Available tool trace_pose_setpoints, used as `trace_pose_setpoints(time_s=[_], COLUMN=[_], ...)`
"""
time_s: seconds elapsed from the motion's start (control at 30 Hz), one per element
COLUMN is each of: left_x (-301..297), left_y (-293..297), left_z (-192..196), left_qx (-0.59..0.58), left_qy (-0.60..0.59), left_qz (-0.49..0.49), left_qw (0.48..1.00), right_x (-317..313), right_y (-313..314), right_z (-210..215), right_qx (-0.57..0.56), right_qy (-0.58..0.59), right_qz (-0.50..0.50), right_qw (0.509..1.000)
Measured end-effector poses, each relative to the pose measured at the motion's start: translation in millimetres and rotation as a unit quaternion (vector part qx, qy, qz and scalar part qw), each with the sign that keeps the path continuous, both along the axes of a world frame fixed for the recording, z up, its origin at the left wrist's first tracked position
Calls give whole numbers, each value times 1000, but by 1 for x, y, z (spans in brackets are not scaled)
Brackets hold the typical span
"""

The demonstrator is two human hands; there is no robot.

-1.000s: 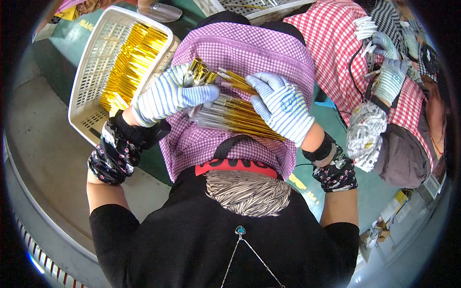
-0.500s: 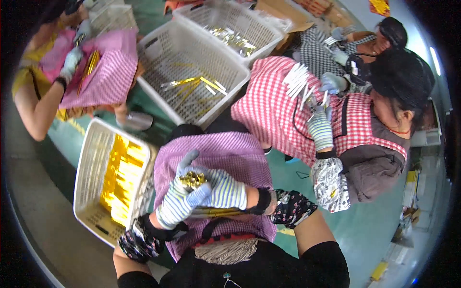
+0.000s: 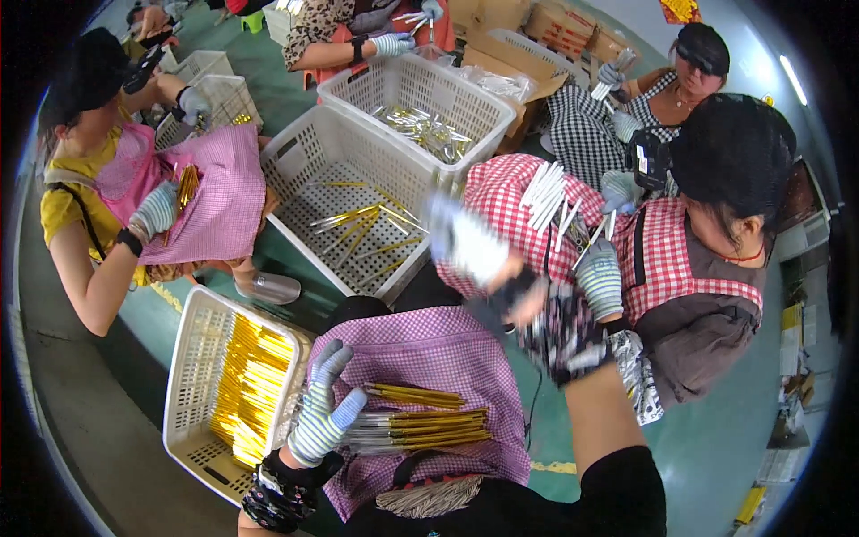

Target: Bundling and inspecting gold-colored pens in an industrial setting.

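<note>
My left hand (image 3: 322,407), in a striped knit glove, is open with its fingers spread beside the left edge of my lap. Nothing shows in its grasp. Across the purple checked apron (image 3: 429,345) on my lap lie slim gold rods with silvery ends (image 3: 420,428), in a small upper group and a larger lower one. My right hand (image 3: 474,246) is stretched forward and right, near the front corner of a white crate. Motion smears its fingers, so whether they hold anything cannot be made out.
A white basket of gold rods (image 3: 183,380) stands at my left. Ahead, one crate (image 3: 304,148) holds scattered rods; another (image 3: 353,85) behind it holds more. A co-worker in a red checked apron (image 3: 658,237) sits close at right with white sticks; another (image 3: 215,179) sits at left.
My hands were together around a bundle of gold rods; now they are apart. The right has swung forward and right, the left has opened, and rods show on my lap.
</note>
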State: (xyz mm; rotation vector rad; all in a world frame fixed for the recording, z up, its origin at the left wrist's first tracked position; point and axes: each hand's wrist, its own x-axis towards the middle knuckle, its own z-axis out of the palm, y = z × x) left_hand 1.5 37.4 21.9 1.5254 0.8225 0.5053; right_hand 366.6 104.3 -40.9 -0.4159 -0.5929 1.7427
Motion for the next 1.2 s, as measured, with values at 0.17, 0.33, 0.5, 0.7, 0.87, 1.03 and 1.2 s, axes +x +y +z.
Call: trace_pose_setpoints(time_s=[0.17,0.33,0.5,0.7,0.87,1.03,1.2], left_x=[-13,-37,-68,-75,-75,-66,-47], left_y=[-10,-16,-22,-36,-39,-41,-35], left_z=[12,-1,-17,-29,-24,-23,-7], left_qx=[110,212,238,206,113,56,292], left_qy=[103,230,320,325,266,229,255], left_qz=[-52,-79,-26,-53,-57,-92,-128], left_qw=[987,947,917,921,956,967,913], right_x=[2,-37,-83,-126,-156,-173,-175], right_y=[63,4,-71,-152,-189,-195,-191], right_z=[84,56,84,49,38,34,29], right_qx=[-164,-137,-33,69,201,193,212], right_qy=[-69,-257,-463,-575,-759,-811,-802], right_qz=[-251,-152,29,236,197,187,191], right_qw=[951,945,885,781,587,520,525])
